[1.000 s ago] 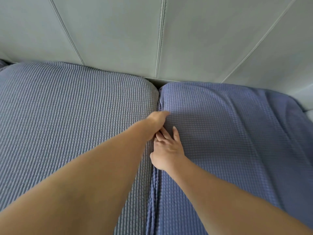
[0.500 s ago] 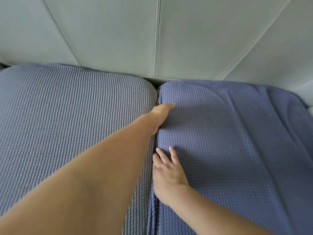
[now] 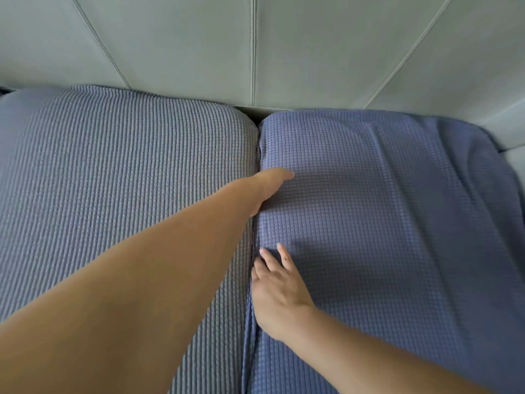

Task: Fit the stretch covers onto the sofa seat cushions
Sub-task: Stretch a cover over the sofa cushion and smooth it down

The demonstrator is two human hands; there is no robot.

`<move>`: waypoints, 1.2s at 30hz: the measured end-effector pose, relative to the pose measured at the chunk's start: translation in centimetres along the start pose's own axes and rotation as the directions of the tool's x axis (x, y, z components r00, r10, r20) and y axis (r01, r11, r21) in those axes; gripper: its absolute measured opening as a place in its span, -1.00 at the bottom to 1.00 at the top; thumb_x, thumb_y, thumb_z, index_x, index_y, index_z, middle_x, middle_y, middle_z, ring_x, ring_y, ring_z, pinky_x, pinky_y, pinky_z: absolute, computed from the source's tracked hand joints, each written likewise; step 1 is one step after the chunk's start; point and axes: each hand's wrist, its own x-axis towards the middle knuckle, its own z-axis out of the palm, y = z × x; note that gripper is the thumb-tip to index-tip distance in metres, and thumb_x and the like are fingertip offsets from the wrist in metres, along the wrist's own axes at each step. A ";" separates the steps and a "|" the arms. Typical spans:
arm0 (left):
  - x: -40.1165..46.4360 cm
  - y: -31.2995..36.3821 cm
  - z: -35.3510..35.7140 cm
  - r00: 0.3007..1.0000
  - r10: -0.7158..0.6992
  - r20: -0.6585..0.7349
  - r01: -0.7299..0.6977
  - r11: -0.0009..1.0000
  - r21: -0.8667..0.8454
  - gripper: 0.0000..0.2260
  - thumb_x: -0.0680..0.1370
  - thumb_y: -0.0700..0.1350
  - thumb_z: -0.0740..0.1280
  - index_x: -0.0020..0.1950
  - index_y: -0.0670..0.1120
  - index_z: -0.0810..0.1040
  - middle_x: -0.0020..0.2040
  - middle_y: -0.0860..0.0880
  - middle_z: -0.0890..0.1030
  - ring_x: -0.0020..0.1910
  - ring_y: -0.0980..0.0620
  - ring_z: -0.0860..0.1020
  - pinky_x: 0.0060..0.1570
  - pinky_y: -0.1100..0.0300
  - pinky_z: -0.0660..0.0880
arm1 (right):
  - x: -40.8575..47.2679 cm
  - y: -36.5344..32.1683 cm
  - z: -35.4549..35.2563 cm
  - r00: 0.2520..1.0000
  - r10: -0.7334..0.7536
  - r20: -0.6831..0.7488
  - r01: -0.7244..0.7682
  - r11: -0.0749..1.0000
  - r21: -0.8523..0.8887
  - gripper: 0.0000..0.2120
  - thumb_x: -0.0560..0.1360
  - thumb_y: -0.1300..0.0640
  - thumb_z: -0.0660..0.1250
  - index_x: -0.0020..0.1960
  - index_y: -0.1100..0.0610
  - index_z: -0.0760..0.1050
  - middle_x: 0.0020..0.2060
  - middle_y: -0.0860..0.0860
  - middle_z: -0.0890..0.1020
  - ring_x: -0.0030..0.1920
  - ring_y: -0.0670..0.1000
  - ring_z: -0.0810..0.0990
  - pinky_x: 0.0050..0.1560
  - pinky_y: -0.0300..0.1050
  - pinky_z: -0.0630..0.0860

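Observation:
Two seat cushions lie side by side, both in blue-grey waffle stretch covers. The left cover (image 3: 119, 189) sits taut and smooth. The right cover (image 3: 383, 223) is looser, with long wrinkles toward its right side. My left hand (image 3: 268, 186) reaches down into the gap between the cushions; its fingers are hidden in the gap and only the thumb lies on the right cover. My right hand (image 3: 277, 285) rests nearer me on the right cover's left edge, fingers straight and spread, fingertips by the seam.
The pale grey-green sofa back (image 3: 255, 46) rises behind both cushions, with stitched seams. A dark slot (image 3: 250, 111) shows where the cushions meet the back. A strip of the sofa's arm or base (image 3: 511, 157) shows at the far right.
My right hand has slid back toward me along the gap, away from my left hand. My left hand has stayed in the gap, shifted slightly toward the sofa back.

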 end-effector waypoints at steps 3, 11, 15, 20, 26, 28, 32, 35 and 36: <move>0.5 -0.9 0.7 0.999 0.027 -0.031 -0.027 0.999 -0.016 -0.31 0.45 0.23 0.35 0.48 -0.07 0.34 0.46 -0.06 0.37 0.39 -0.09 0.37 0.40 -0.02 0.26 | 0.5 0.0 0.5 0.999 0.023 0.044 -0.023 1.000 -0.004 -0.38 0.55 -0.01 0.12 0.52 0.26 0.09 0.53 0.17 0.07 0.54 0.16 -0.17 0.44 0.27 -0.36; -1.6 -1.6 0.3 1.000 -0.017 -0.026 0.019 0.996 0.087 -0.43 0.59 0.06 0.30 0.51 -0.17 0.24 0.51 -0.08 0.28 0.45 -0.09 0.30 0.31 0.07 0.28 | -2.2 0.6 0.4 0.998 -0.059 -0.030 0.060 0.998 0.004 -0.52 0.57 0.04 0.12 0.44 0.20 0.32 0.53 0.14 0.11 0.54 0.17 -0.14 0.42 0.28 -0.39; -1.6 -2.6 0.9 0.999 -0.033 -0.027 0.034 0.999 0.032 -0.41 0.54 0.14 0.31 0.47 -0.14 0.31 0.45 -0.03 0.36 0.40 -0.10 0.35 0.36 0.05 0.25 | -2.0 -0.1 1.5 0.999 -0.038 0.009 0.039 0.998 -0.055 -0.43 0.57 0.01 0.09 0.51 0.23 0.15 0.54 0.15 0.04 0.54 0.17 -0.17 0.38 0.27 -0.43; -0.3 -4.2 2.5 0.992 -0.007 -0.125 0.018 0.996 0.086 -0.34 0.51 0.15 0.36 0.48 -0.17 0.29 0.42 -0.11 0.38 0.39 -0.15 0.36 0.28 0.03 0.27 | 0.2 -0.4 1.3 0.987 -0.069 0.144 0.095 0.977 -0.190 -0.51 0.57 -0.06 0.09 0.44 0.13 0.32 0.52 0.19 0.12 0.53 0.21 -0.17 0.40 0.32 -0.38; -1.9 -3.8 1.5 0.999 -0.030 -0.039 0.035 0.990 0.140 -0.39 0.58 0.09 0.31 0.51 -0.18 0.22 0.51 -0.14 0.28 0.45 -0.15 0.30 0.43 -0.04 0.25 | -3.2 0.2 0.6 0.992 -0.115 -0.055 0.112 0.992 -0.059 -0.58 0.60 0.05 0.07 0.37 0.20 0.41 0.46 0.15 0.29 0.54 0.16 -0.10 0.38 0.23 -0.46; -3.3 -4.6 1.3 0.995 -0.097 0.017 0.095 0.988 0.120 -0.36 0.60 0.09 0.27 0.55 -0.19 0.13 0.56 -0.14 0.17 0.52 -0.15 0.18 0.48 -0.05 0.16 | -4.8 -0.2 0.9 0.979 -0.190 -0.076 0.186 0.981 -0.056 -0.56 0.62 0.08 0.02 0.43 0.24 0.32 0.44 0.15 0.31 0.54 0.15 -0.07 0.38 0.17 -0.47; -3.9 -5.7 2.2 0.994 -0.107 -0.002 0.106 0.987 0.116 -0.35 0.57 0.16 0.27 0.53 -0.17 0.21 0.53 -0.10 0.25 0.49 -0.10 0.24 0.47 -0.05 0.17 | -5.4 -1.1 0.9 0.982 -0.188 -0.021 0.183 0.974 -0.133 -0.49 0.62 0.06 0.03 0.51 0.26 0.13 0.49 0.19 0.20 0.53 0.19 -0.09 0.42 0.22 -0.41; -3.7 -5.4 2.6 0.993 -0.115 -0.016 0.116 0.989 0.097 -0.35 0.59 0.16 0.25 0.53 -0.19 0.18 0.54 -0.13 0.22 0.49 -0.14 0.22 0.47 -0.02 0.16 | -4.3 -1.8 1.1 0.987 -0.151 0.055 0.159 0.964 -0.214 -0.49 0.60 0.03 0.05 0.49 0.24 0.20 0.48 0.19 0.22 0.53 0.23 -0.10 0.44 0.27 -0.34; -3.6 -5.4 2.8 0.994 -0.111 -0.022 0.113 0.988 0.101 -0.35 0.60 0.16 0.23 0.54 -0.19 0.16 0.54 -0.14 0.19 0.50 -0.14 0.19 0.46 -0.01 0.15 | -4.0 -1.9 1.2 0.988 -0.129 0.089 0.146 0.962 -0.230 -0.49 0.60 0.02 0.06 0.48 0.22 0.23 0.47 0.18 0.24 0.53 0.24 -0.10 0.44 0.29 -0.35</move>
